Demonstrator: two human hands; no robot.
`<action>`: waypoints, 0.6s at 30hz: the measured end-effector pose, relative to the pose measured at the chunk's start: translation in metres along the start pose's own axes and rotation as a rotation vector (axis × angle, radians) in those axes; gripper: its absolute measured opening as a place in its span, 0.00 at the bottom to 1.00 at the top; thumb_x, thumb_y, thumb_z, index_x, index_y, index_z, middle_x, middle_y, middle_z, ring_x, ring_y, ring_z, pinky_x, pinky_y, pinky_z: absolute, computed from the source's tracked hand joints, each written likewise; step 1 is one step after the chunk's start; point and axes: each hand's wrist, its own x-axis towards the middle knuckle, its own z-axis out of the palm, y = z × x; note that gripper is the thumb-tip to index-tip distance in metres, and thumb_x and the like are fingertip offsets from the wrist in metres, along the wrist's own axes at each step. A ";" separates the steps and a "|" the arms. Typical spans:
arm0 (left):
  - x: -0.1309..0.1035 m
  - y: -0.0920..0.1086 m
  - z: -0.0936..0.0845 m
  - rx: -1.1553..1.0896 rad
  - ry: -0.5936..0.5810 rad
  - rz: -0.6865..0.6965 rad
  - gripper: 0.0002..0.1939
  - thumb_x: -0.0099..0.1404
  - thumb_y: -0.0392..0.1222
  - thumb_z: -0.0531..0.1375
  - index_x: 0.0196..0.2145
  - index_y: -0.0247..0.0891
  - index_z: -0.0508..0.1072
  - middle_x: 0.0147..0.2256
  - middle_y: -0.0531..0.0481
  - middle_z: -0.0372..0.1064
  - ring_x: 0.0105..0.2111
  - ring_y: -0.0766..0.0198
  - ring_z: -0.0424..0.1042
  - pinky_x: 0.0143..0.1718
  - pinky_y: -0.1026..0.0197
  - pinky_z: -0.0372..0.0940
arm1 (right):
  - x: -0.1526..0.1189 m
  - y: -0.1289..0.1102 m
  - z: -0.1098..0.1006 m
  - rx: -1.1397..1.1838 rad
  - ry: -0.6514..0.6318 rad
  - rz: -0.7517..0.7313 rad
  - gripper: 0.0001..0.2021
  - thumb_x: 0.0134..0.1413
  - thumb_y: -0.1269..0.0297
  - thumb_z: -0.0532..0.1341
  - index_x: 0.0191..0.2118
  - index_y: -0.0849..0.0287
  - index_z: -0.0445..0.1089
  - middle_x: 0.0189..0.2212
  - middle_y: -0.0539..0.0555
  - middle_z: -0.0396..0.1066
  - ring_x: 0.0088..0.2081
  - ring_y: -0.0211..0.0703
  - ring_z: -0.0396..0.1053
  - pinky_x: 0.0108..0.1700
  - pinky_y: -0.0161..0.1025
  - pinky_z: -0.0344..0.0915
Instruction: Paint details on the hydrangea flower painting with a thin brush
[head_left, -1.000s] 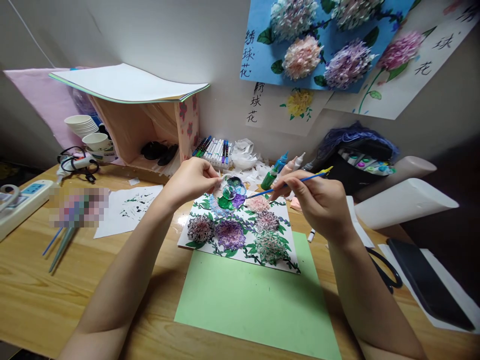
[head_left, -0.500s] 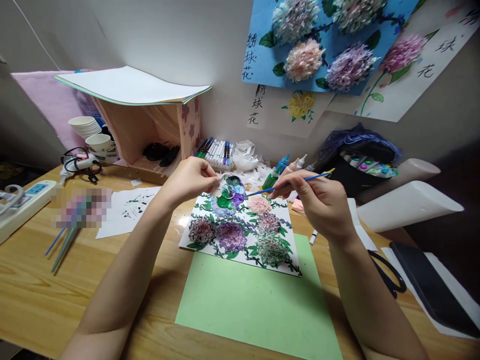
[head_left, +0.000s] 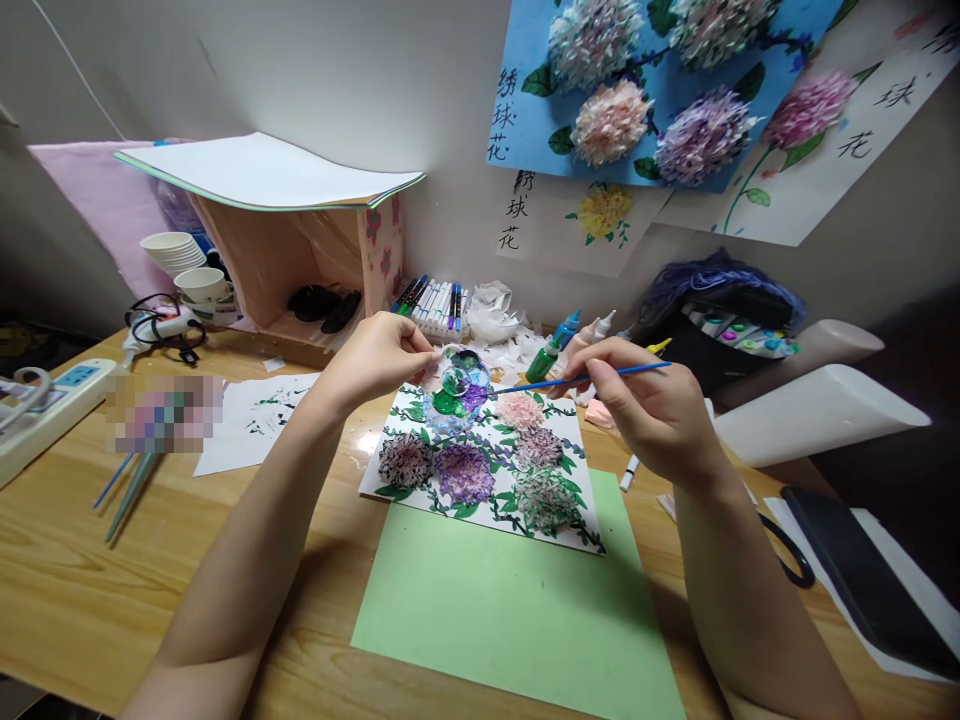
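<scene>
My left hand (head_left: pixel 386 355) pinches the edge of a small paint palette (head_left: pixel 457 385) with green, purple and dark paint, held over the top left of a white flower picture (head_left: pixel 502 505). My right hand (head_left: pixel 637 395) grips a thin blue paintbrush (head_left: pixel 547 385), its tip at the palette's right edge. Raised flowers in purple, pink and green, with painted leaves and vines, cover the picture, which overlaps a light green sheet (head_left: pixel 510 610).
Behind the hands are a green paint bottle (head_left: pixel 541 362), markers (head_left: pixel 435 305) and crumpled tissue (head_left: pixel 495 310). Paint-marked paper (head_left: pixel 259 420) and a power strip (head_left: pixel 67 410) lie left. Rolled white paper (head_left: pixel 825 415) and a black flat object (head_left: pixel 862 580) are at right.
My right hand has moved slightly right and down, and the brush handle lies at a flatter angle. The brush tip stays at the palette. My left hand has barely moved.
</scene>
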 end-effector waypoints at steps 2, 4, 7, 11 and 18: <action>0.001 -0.003 -0.004 -0.027 -0.008 -0.020 0.14 0.53 0.48 0.62 0.26 0.32 0.75 0.23 0.44 0.74 0.25 0.63 0.72 0.26 0.62 0.65 | 0.000 -0.001 0.000 0.051 0.051 0.005 0.12 0.62 0.59 0.51 0.33 0.56 0.68 0.29 0.52 0.71 0.34 0.41 0.71 0.39 0.42 0.68; 0.003 -0.012 -0.012 -0.062 -0.011 -0.058 0.15 0.52 0.49 0.63 0.26 0.32 0.76 0.23 0.44 0.73 0.24 0.63 0.72 0.27 0.62 0.66 | 0.000 -0.002 0.001 0.115 0.107 0.007 0.12 0.61 0.59 0.51 0.34 0.55 0.69 0.30 0.53 0.71 0.35 0.42 0.71 0.38 0.42 0.69; 0.009 -0.040 -0.031 -0.115 0.002 -0.149 0.15 0.48 0.48 0.66 0.25 0.32 0.76 0.23 0.45 0.73 0.24 0.64 0.71 0.28 0.62 0.66 | 0.001 -0.005 0.006 0.220 0.162 0.019 0.10 0.60 0.60 0.53 0.36 0.53 0.71 0.32 0.53 0.71 0.39 0.45 0.71 0.39 0.43 0.69; 0.014 -0.087 -0.052 -0.143 -0.022 -0.365 0.14 0.38 0.43 0.71 0.21 0.33 0.75 0.21 0.49 0.71 0.23 0.67 0.69 0.28 0.64 0.66 | 0.002 -0.005 0.012 0.396 0.214 0.058 0.09 0.60 0.62 0.54 0.37 0.52 0.72 0.35 0.53 0.70 0.39 0.45 0.71 0.42 0.46 0.68; 0.015 -0.131 -0.048 -0.112 -0.119 -0.513 0.12 0.33 0.37 0.71 0.17 0.33 0.73 0.18 0.51 0.70 0.22 0.67 0.69 0.29 0.64 0.67 | 0.006 -0.001 0.014 0.540 0.338 0.202 0.11 0.60 0.62 0.53 0.33 0.50 0.73 0.32 0.53 0.68 0.36 0.47 0.71 0.45 0.50 0.67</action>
